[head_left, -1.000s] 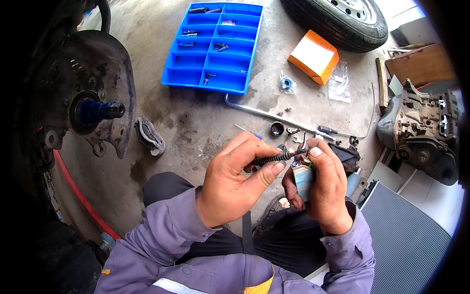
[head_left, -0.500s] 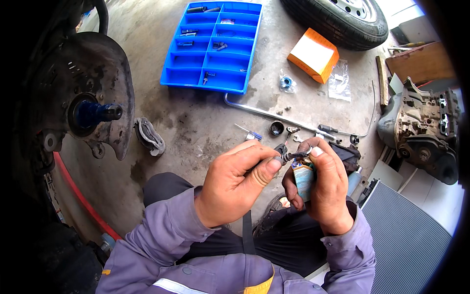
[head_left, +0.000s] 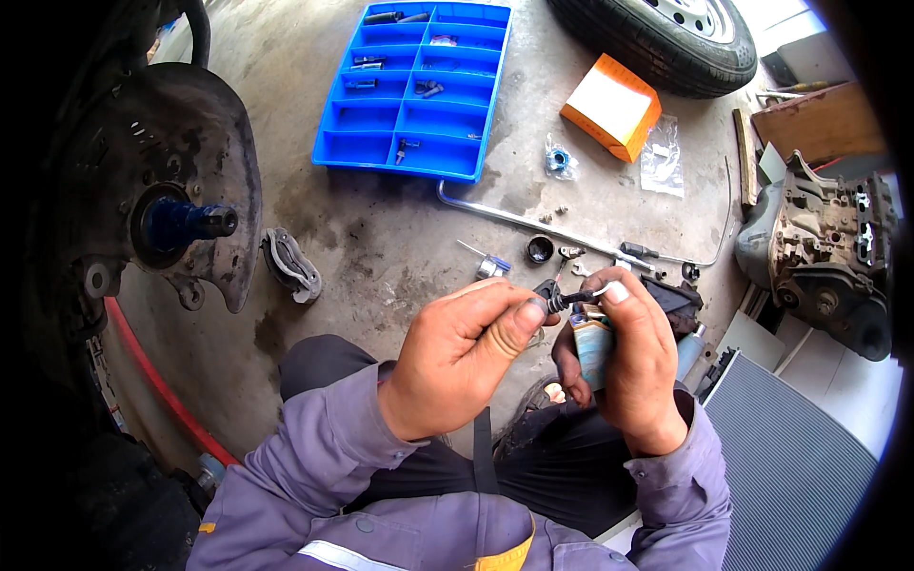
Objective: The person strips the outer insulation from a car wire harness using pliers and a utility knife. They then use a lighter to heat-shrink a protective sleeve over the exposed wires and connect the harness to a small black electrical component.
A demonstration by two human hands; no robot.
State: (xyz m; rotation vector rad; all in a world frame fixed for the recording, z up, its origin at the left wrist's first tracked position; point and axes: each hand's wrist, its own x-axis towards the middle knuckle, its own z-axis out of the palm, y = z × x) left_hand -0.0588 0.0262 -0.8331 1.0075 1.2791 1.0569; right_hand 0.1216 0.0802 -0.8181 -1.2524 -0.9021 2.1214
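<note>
My left hand (head_left: 457,366) pinches a small dark pin (head_left: 564,301) w/ thumb & fingers, at chest height above my lap. Right hand (head_left: 628,371) is closed round a small tube (head_left: 592,347), fingertip touching the pin. Blue parts tray (head_left: 419,86) lies on the floor well apart.

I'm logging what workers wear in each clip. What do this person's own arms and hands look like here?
Both arms wear long grey-purple work sleeves with buttoned cuffs that end at the wrists. The left hand and right hand are bare, no gloves, with dark grime on the fingers. A pale reflective strip and a yellow patch show on the jacket front.
</note>
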